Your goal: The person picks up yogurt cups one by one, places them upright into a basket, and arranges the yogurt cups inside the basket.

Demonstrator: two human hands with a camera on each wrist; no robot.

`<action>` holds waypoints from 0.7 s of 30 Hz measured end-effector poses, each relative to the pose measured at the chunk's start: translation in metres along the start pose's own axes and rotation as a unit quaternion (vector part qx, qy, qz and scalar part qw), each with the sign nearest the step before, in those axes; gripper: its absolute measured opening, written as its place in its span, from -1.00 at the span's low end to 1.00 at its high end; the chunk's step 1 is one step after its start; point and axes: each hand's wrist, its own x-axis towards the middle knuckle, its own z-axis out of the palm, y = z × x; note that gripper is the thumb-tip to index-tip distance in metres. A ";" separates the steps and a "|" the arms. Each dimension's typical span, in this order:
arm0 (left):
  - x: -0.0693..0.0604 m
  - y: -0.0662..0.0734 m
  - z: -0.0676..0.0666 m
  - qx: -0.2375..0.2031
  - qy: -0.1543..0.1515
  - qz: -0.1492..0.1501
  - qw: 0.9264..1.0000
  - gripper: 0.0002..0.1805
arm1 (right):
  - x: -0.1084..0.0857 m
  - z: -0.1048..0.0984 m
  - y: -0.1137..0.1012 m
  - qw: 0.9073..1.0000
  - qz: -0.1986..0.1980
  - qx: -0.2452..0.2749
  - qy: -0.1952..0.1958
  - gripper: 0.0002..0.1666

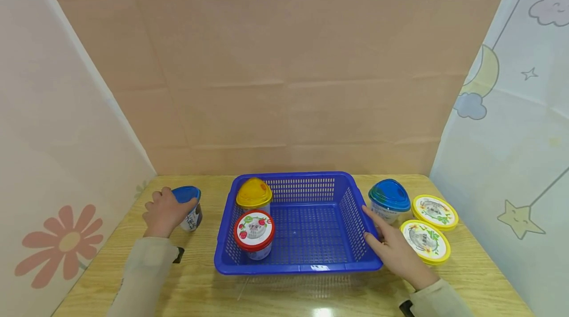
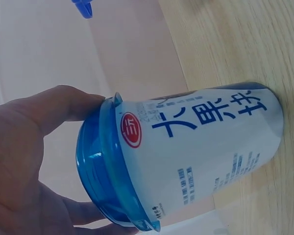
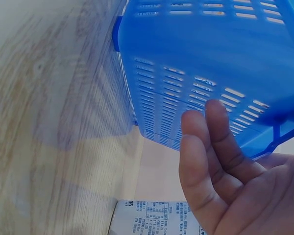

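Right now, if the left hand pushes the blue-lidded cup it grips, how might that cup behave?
The blue-lidded cup may tip if pushed near the top, since it narrows toward its base. Its glossy lid could be slippery under the left hand. No dents show, so it's probably stiff.

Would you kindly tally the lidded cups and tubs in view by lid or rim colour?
Blue: 2 (left blue-lidded cup, right blue-lidded cup)
Yellow: 3 (yellow-lidded cup, rear yellow-rimmed tub, front yellow-rimmed tub)
Red: 1 (red-rimmed tub)
Total: 6
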 end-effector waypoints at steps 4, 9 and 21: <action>0.001 -0.002 0.001 0.001 0.002 -0.005 1.000 0.09 | 0.000 0.000 0.001 1.000 -0.005 0.002 0.001 -0.26; 0.001 -0.003 0.001 -0.001 0.002 -0.012 1.000 0.14 | 0.000 0.001 0.002 1.000 -0.009 0.003 0.001 -0.25; 0.002 -0.006 0.003 -0.017 0.015 -0.013 1.000 0.17 | 0.000 0.001 0.001 1.000 -0.009 -0.003 0.003 -0.26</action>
